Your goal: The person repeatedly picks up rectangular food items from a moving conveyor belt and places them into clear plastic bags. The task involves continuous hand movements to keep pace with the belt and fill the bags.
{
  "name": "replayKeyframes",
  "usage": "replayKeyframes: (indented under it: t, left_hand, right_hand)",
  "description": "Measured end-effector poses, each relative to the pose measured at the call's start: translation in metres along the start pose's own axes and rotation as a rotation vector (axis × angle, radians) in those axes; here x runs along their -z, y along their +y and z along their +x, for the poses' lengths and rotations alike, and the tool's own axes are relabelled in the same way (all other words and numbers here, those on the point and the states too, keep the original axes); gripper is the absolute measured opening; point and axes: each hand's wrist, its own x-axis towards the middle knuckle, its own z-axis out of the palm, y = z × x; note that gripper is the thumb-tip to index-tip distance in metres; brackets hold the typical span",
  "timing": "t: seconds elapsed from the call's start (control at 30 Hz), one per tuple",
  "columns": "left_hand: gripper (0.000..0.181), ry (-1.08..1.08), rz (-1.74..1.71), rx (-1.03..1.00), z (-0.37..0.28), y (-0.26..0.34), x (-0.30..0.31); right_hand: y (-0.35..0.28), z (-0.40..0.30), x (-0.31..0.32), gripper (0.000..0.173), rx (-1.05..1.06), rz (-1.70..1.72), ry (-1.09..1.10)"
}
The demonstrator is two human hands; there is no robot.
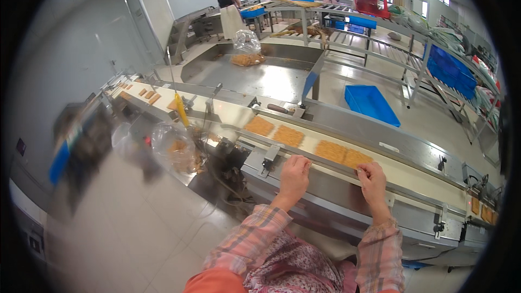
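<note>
A cream conveyor belt (pixel 415 177) carries square golden-brown crisp slabs past me. Two slabs (pixel 330 151) (pixel 358 158) lie nearly edge to edge on the belt between my hands. My left hand (pixel 294 176) is over the near metal guide rail, its fingers curled together with nothing visible in them. At the near edge of the rightmost slab is my right hand (pixel 372 181), thumb and fingers drawn together; whether they grip anything cannot be told. Farther left on the belt lie two more slabs (pixel 259 126) (pixel 288 135), apart from each other.
A metal tray table (pixel 252 75) beyond the belt bears a clear bag of brown pieces (pixel 247 59). A blue crate (pixel 371 103) stands on the floor. A yellow-handled tool (pixel 181 110) rises at left, beside another clear bag (pixel 175 150). Two people work farther back; a blurred figure is at left.
</note>
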Motion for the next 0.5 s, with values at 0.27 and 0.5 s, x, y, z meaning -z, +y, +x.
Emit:
replayKeyframes:
  t: [0.27, 0.5]
  left_hand:
    - [0.011, 0.034, -0.038, 0.03, 0.004, 0.013, 0.003]
    - [0.019, 0.017, -0.073, 0.101, 0.007, 0.015, 0.008]
  right_hand:
    - [0.002, -0.003, 0.009, 0.008, -0.076, 0.235, 0.018]
    - [-0.014, 0.003, 0.013, 0.008, -0.01, 0.07, -0.087]
